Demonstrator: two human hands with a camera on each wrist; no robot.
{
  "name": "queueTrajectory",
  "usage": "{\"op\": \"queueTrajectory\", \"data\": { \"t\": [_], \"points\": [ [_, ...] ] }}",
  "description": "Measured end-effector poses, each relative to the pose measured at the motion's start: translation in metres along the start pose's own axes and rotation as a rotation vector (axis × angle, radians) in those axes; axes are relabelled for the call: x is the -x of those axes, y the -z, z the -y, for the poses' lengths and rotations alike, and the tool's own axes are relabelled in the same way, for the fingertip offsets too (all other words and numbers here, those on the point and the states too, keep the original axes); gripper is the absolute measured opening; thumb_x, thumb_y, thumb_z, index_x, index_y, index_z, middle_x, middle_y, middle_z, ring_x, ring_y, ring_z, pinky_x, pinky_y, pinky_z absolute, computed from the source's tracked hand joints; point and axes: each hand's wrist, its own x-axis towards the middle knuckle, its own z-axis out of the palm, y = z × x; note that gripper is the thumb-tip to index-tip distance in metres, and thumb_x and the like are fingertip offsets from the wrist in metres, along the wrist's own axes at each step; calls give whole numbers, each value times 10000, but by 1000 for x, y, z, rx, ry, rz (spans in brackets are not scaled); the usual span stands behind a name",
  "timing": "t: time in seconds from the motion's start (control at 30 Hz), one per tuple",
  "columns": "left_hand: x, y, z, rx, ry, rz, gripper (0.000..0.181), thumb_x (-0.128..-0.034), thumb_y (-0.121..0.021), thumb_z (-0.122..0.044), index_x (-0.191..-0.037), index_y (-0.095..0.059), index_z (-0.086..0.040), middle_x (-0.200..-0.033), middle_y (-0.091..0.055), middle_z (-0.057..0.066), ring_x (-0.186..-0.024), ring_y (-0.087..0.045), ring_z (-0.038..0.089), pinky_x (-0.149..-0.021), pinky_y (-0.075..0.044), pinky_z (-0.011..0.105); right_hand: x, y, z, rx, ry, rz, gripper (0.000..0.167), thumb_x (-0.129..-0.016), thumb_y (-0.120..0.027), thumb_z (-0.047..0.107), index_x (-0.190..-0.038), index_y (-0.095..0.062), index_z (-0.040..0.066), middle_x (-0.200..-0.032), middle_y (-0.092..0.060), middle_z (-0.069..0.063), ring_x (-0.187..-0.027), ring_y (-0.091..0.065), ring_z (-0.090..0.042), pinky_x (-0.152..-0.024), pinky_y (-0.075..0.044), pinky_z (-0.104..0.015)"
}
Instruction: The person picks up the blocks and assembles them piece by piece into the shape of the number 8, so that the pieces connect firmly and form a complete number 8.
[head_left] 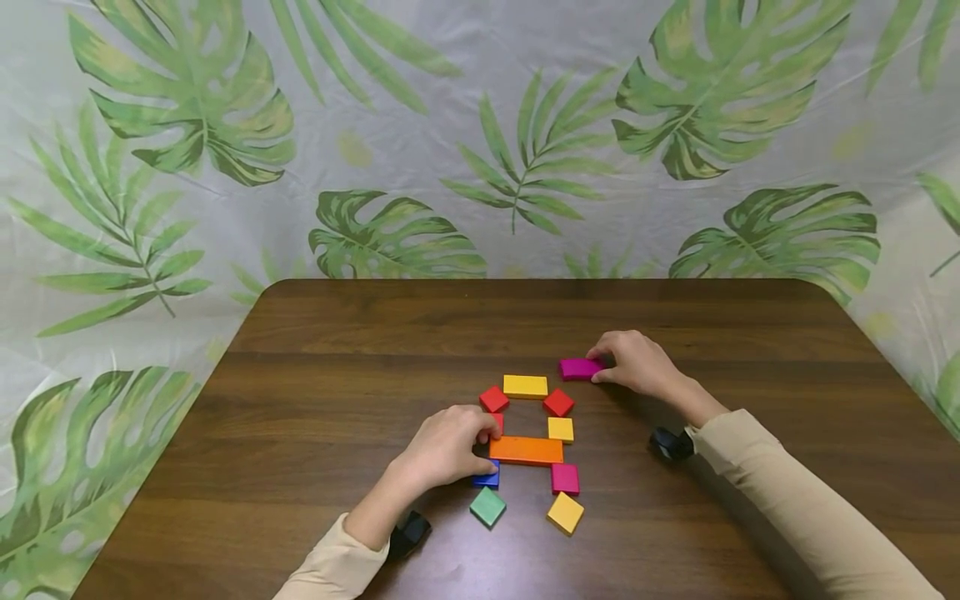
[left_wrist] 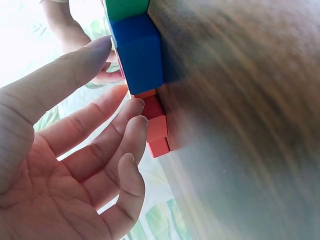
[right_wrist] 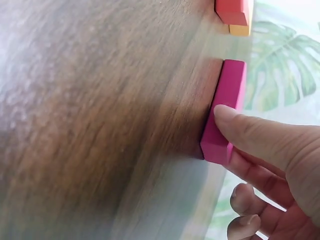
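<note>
My right hand (head_left: pixel 637 361) pinches one end of a flat magenta block (head_left: pixel 576 369) on the table; in the right wrist view the thumb presses its near side. My left hand (head_left: pixel 450 442) rests at the left side of a block figure, thumb at a blue block (left_wrist: pixel 139 55) and loosely bent fingers by a red block (left_wrist: pixel 153 106) and the long orange block (head_left: pixel 527 451). The hand partly covers the red and blue blocks in the head view. A yellow bar (head_left: pixel 525 386) tops the figure, with red blocks (head_left: pixel 558 402) at its lower corners.
Lower in the figure are a small yellow block (head_left: pixel 560 429), a pink block (head_left: pixel 566 478), a green block (head_left: pixel 488 507) and a tilted yellow block (head_left: pixel 566 512). The brown wooden table (head_left: pixel 337 375) meets a leaf-patterned cloth (head_left: pixel 405 150) behind.
</note>
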Motion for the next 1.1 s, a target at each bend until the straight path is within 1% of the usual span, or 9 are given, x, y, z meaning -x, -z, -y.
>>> {"op": "queueTrajectory", "data": {
  "t": [0.13,0.37,0.57,0.7,0.83,1.0,1.1],
  "points": [
    [0,0,0,-2,5,7,279,-693,-822,-271,-901,-667,-168,-777,-560,-35,-708,-453,65,-588,-360,189,5,1,-1,-5,-17,3,274,-736,-787,222,-958,-731,71,-933,-697,-80,-843,-633,-223,-756,-521,-408],
    [0,-1,0,7,-6,-3,282,-688,-826,-259,-892,-660,-154,-776,-562,-24,-705,-458,71,-585,-365,198,12,1,-2,10,-9,-27,282,-716,-802,251,-929,-737,78,-904,-701,-71,-810,-631,-215,-726,-522,-397],
    [-1,0,1,5,-3,-5,283,-690,-824,-266,-892,-656,-162,-776,-560,-32,-705,-457,68,-595,-370,197,21,-1,-2,8,-29,-32,294,-717,-799,270,-939,-742,86,-886,-696,-51,-774,-612,-181,-700,-517,-364],
    [-1,0,0,7,7,1,283,-694,-822,-275,-899,-658,-170,-779,-561,-41,-710,-459,64,-602,-373,194,27,-2,-3,-5,-30,-50,288,-712,-801,275,-924,-744,89,-862,-695,-37,-761,-616,-174,-671,-500,-338],
    [0,0,1,10,3,-2,278,-692,-822,-267,-889,-656,-164,-770,-555,-36,-704,-455,68,-591,-366,199,32,-2,-3,-18,-24,-61,281,-709,-803,281,-916,-744,100,-839,-690,-17,-744,-611,-162,-652,-482,-309],
    [0,0,0,13,-2,-7,275,-690,-824,-257,-881,-653,-158,-763,-551,-31,-697,-451,74,-581,-360,203,38,-2,3,-24,-26,-69,293,-695,-812,297,-915,-746,115,-824,-683,5,-733,-595,-144,-650,-479,-287],
    [0,0,0,13,8,1,276,-692,-822,-261,-888,-655,-162,-770,-557,-33,-699,-452,68,-589,-363,196,43,-1,10,-24,-15,-69,290,-689,-816,298,-908,-747,121,-818,-677,17,-723,-587,-128,-638,-472,-274]
  ]
}}
